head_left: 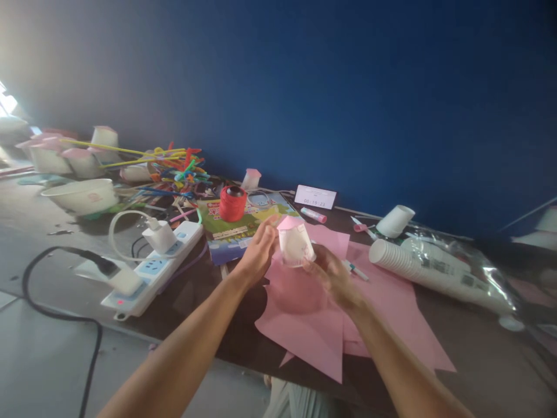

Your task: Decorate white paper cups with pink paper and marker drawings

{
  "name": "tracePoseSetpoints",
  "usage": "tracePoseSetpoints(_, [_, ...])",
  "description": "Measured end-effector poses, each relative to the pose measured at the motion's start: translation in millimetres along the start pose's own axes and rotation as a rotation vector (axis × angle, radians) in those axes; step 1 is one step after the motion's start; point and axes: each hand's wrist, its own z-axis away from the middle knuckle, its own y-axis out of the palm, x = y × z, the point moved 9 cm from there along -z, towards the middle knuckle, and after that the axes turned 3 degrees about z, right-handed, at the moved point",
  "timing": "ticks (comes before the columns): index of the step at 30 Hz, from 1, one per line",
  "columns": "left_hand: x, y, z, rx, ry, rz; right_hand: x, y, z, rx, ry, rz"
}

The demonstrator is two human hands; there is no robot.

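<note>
A white paper cup (296, 247) with a pink paper piece on its top is held up between my two hands, tilted a little. Fingers of my left hand (260, 251) curl closed against its upper left side. My right hand (331, 275) grips the lower right edge with thumb and fingers. Faint marks show on the cup's side, too blurred to read. Beneath the hands lie pink paper sheets (311, 342), overlapping, with cut edges.
To the left are a power strip (161, 264) with plugs and cables, a bowl (82, 196) and pipe cleaners (185, 165). Red string (232, 204) sits on a booklet (230, 237). Behind are a phone timer (315, 197) and glue stick (313, 215). Stacked cups (391, 259) lie right.
</note>
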Motion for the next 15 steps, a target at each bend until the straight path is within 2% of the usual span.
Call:
tracePoseSetpoints(3, [-2, 0.8, -1, -0.022, -0.044, 0.149, 2, 8, 1, 0.048, -0.003, 0.042])
tracePoseSetpoints(7, [0, 3.8, 1, -0.038, -0.141, 0.238, 3, 17, 1, 0.103, 0.008, 0.086])
tracePoseSetpoints(10, [4, 5.0, 2, -0.041, -0.185, 0.278, 4, 19, 1, 0.107, 0.002, 0.131])
tracePoseSetpoints(15, [13, 1.7, -1, -0.027, -0.180, 0.303, -3, 16, 0, 0.080, 0.031, 0.224])
